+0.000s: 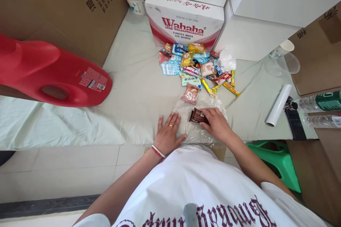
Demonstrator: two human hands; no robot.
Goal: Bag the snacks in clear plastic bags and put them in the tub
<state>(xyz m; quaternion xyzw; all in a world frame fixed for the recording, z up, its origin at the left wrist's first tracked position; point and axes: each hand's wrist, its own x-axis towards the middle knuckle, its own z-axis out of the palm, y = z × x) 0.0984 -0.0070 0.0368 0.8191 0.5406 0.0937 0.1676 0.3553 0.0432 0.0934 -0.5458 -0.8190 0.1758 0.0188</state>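
Observation:
My right hand (215, 122) is closed around a small dark brown snack packet (197, 116), held just over a clear plastic bag (186, 131) at the table's front edge. My left hand (168, 131) lies flat with its fingers spread, pressing on the left part of that bag and the cloth. Just beyond the hands sits a pinkish-brown wrapped snack (191, 93). Behind it spreads a pile of wrapped snacks, among them a green packet (190, 79), a yellow stick-shaped packet (231, 88) and a red packet (222, 77).
A white and red Wahaha carton (186, 25) stands behind the pile, beside white boxes (262, 39). At left lies a big red jug (53, 74). Paper cups (134, 1), a white roll (278, 105), a black phone-like object (295, 124) and plastic bottles (319, 103) surround the table. A green stool (279, 163) is below.

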